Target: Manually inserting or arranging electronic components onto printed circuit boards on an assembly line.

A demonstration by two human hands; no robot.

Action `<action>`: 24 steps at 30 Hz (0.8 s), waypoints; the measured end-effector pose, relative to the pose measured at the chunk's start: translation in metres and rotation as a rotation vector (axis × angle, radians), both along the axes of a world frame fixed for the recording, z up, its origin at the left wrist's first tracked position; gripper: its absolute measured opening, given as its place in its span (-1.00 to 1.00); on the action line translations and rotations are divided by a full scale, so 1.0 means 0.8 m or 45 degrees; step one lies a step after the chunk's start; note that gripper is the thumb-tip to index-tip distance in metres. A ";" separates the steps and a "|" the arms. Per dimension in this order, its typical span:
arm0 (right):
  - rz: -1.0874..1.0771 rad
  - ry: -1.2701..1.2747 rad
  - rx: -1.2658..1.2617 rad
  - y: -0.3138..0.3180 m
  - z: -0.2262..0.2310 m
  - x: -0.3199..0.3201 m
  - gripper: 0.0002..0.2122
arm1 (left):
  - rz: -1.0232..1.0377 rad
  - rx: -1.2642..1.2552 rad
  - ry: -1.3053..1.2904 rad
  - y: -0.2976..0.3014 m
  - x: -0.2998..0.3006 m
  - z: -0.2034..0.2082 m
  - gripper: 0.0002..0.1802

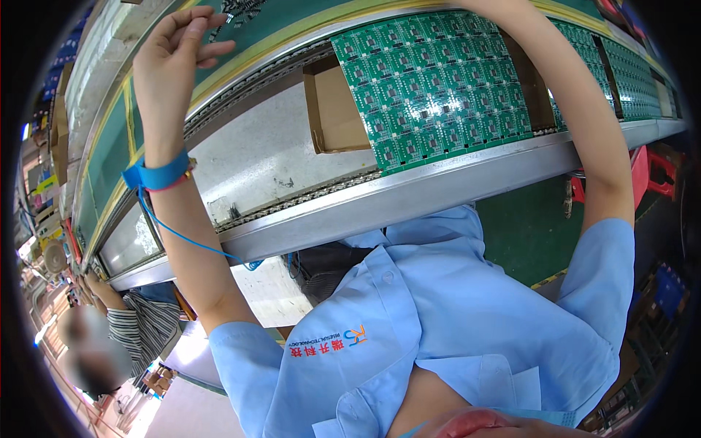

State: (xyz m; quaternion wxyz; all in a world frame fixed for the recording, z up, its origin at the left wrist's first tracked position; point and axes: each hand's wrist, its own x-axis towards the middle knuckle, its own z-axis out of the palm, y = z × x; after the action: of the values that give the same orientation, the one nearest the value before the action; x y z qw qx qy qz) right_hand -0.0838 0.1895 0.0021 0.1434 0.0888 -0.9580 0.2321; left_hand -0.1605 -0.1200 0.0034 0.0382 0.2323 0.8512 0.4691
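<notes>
My left hand (179, 45), with a blue wrist strap (162, 174) and coiled cord, is raised over the far side of the conveyor line. Its fingers are curled with the thumb drawn in toward them; whatever they may pinch is too small to make out. Just beside the fingertips lies a pile of small black pin-like parts (241, 9) on the green surface. My right arm (577, 95) reaches across the line, and its hand is beyond the top edge. Between my arms a large green circuit board panel (438, 91), filled with repeated small boards, rests across the conveyor rails.
A brown cardboard tray (337, 109) sits partly under the panel. More green panels (631, 73) lie along the line at right. The metal rail (467, 171) runs in front of my body. A red stool (646, 175) stands at right; another person in striped sleeves (150, 321) works at left.
</notes>
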 end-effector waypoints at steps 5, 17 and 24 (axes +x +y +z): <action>0.099 -0.071 -0.107 -0.006 -0.022 -0.039 -0.80 | -0.016 0.094 -0.083 0.000 0.050 0.007 -0.71; 0.082 -0.136 -0.089 -0.020 -0.003 0.013 -0.91 | -0.274 0.043 -0.507 0.056 0.158 0.005 -0.92; 0.312 -0.397 -0.392 -0.021 0.009 0.119 -0.92 | -0.361 -0.209 -0.202 0.064 0.184 -0.013 -0.90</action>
State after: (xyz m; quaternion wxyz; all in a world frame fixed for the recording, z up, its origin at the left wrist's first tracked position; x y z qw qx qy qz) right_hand 0.0118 0.1723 0.0095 -0.0236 0.1445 -0.9040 0.4017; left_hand -0.0137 -0.0684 -0.0069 0.1897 0.3083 0.8397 0.4049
